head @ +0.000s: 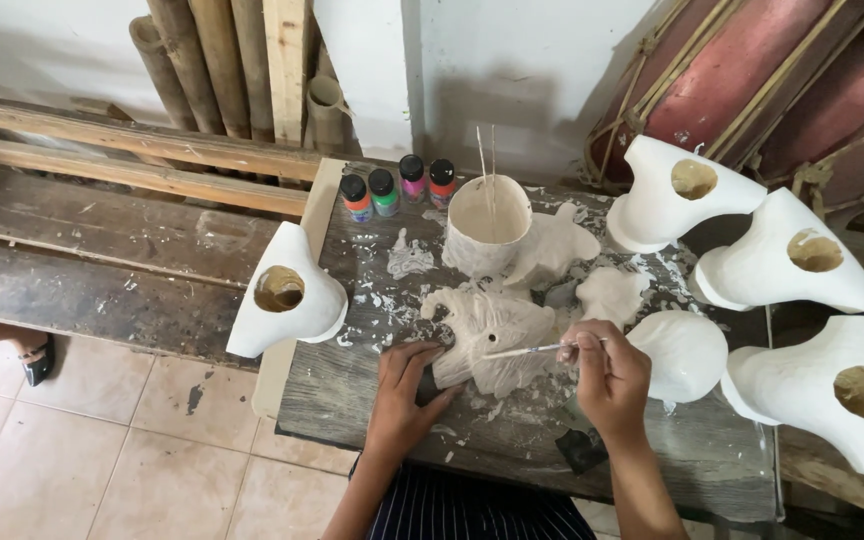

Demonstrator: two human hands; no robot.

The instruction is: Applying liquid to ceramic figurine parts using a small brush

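Two hands are seen over a paint-spattered counter: the left hand is closed on the near edge of a white carved mask, while the right hand pinches a thin brush pointed leftward onto it.

a white plastered wall stands at the back, with thick brown bamboo poles leaning against it. a weathered dark plank bench runs along the left. beige floor tiles, chipped in places, lie below, and soft daylight falls evenly across everything.
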